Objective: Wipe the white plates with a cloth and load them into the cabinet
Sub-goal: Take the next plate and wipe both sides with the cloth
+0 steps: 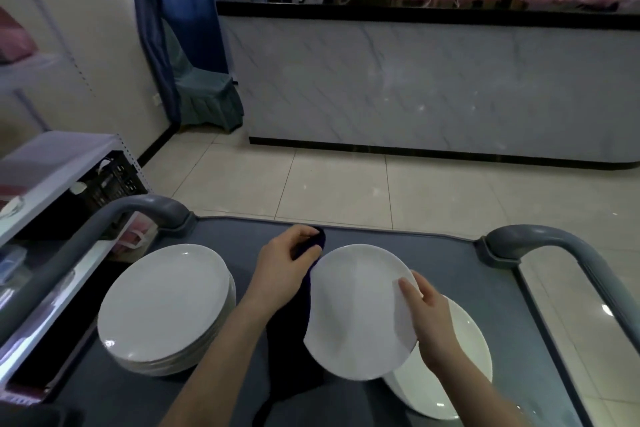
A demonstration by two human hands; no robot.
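Plate (pixel 360 308) in work sits tilted above the grey cart (pixel 436 253), between your two hands near the middle of the view. Your right hand (pixel 427 319) pinches its rim at the plate's 3 o'clock, thumb laid on the upper face and the other fingers hidden beneath. That grip probably keeps the plate lifted and steady so both faces can be reached. Your left hand (pixel 291 263) curls round a bunched dark cloth (pixel 287 331) at the plate's 10 o'clock edge, and the rest of the cloth hangs down past 7 o'clock, behind the plate. With the cloth at the rim, you are likely wiping the edge or about to sweep across the face. At 9 o'clock from the held plate a tall stack of white plates (pixel 166 308) rests on the cart. At 5 o'clock, partly under your right wrist, lies a lower pile (pixel 460 360). Which is wiped and which is waiting I cannot tell. No cabinet is plainly in view, so loading looks a step off.
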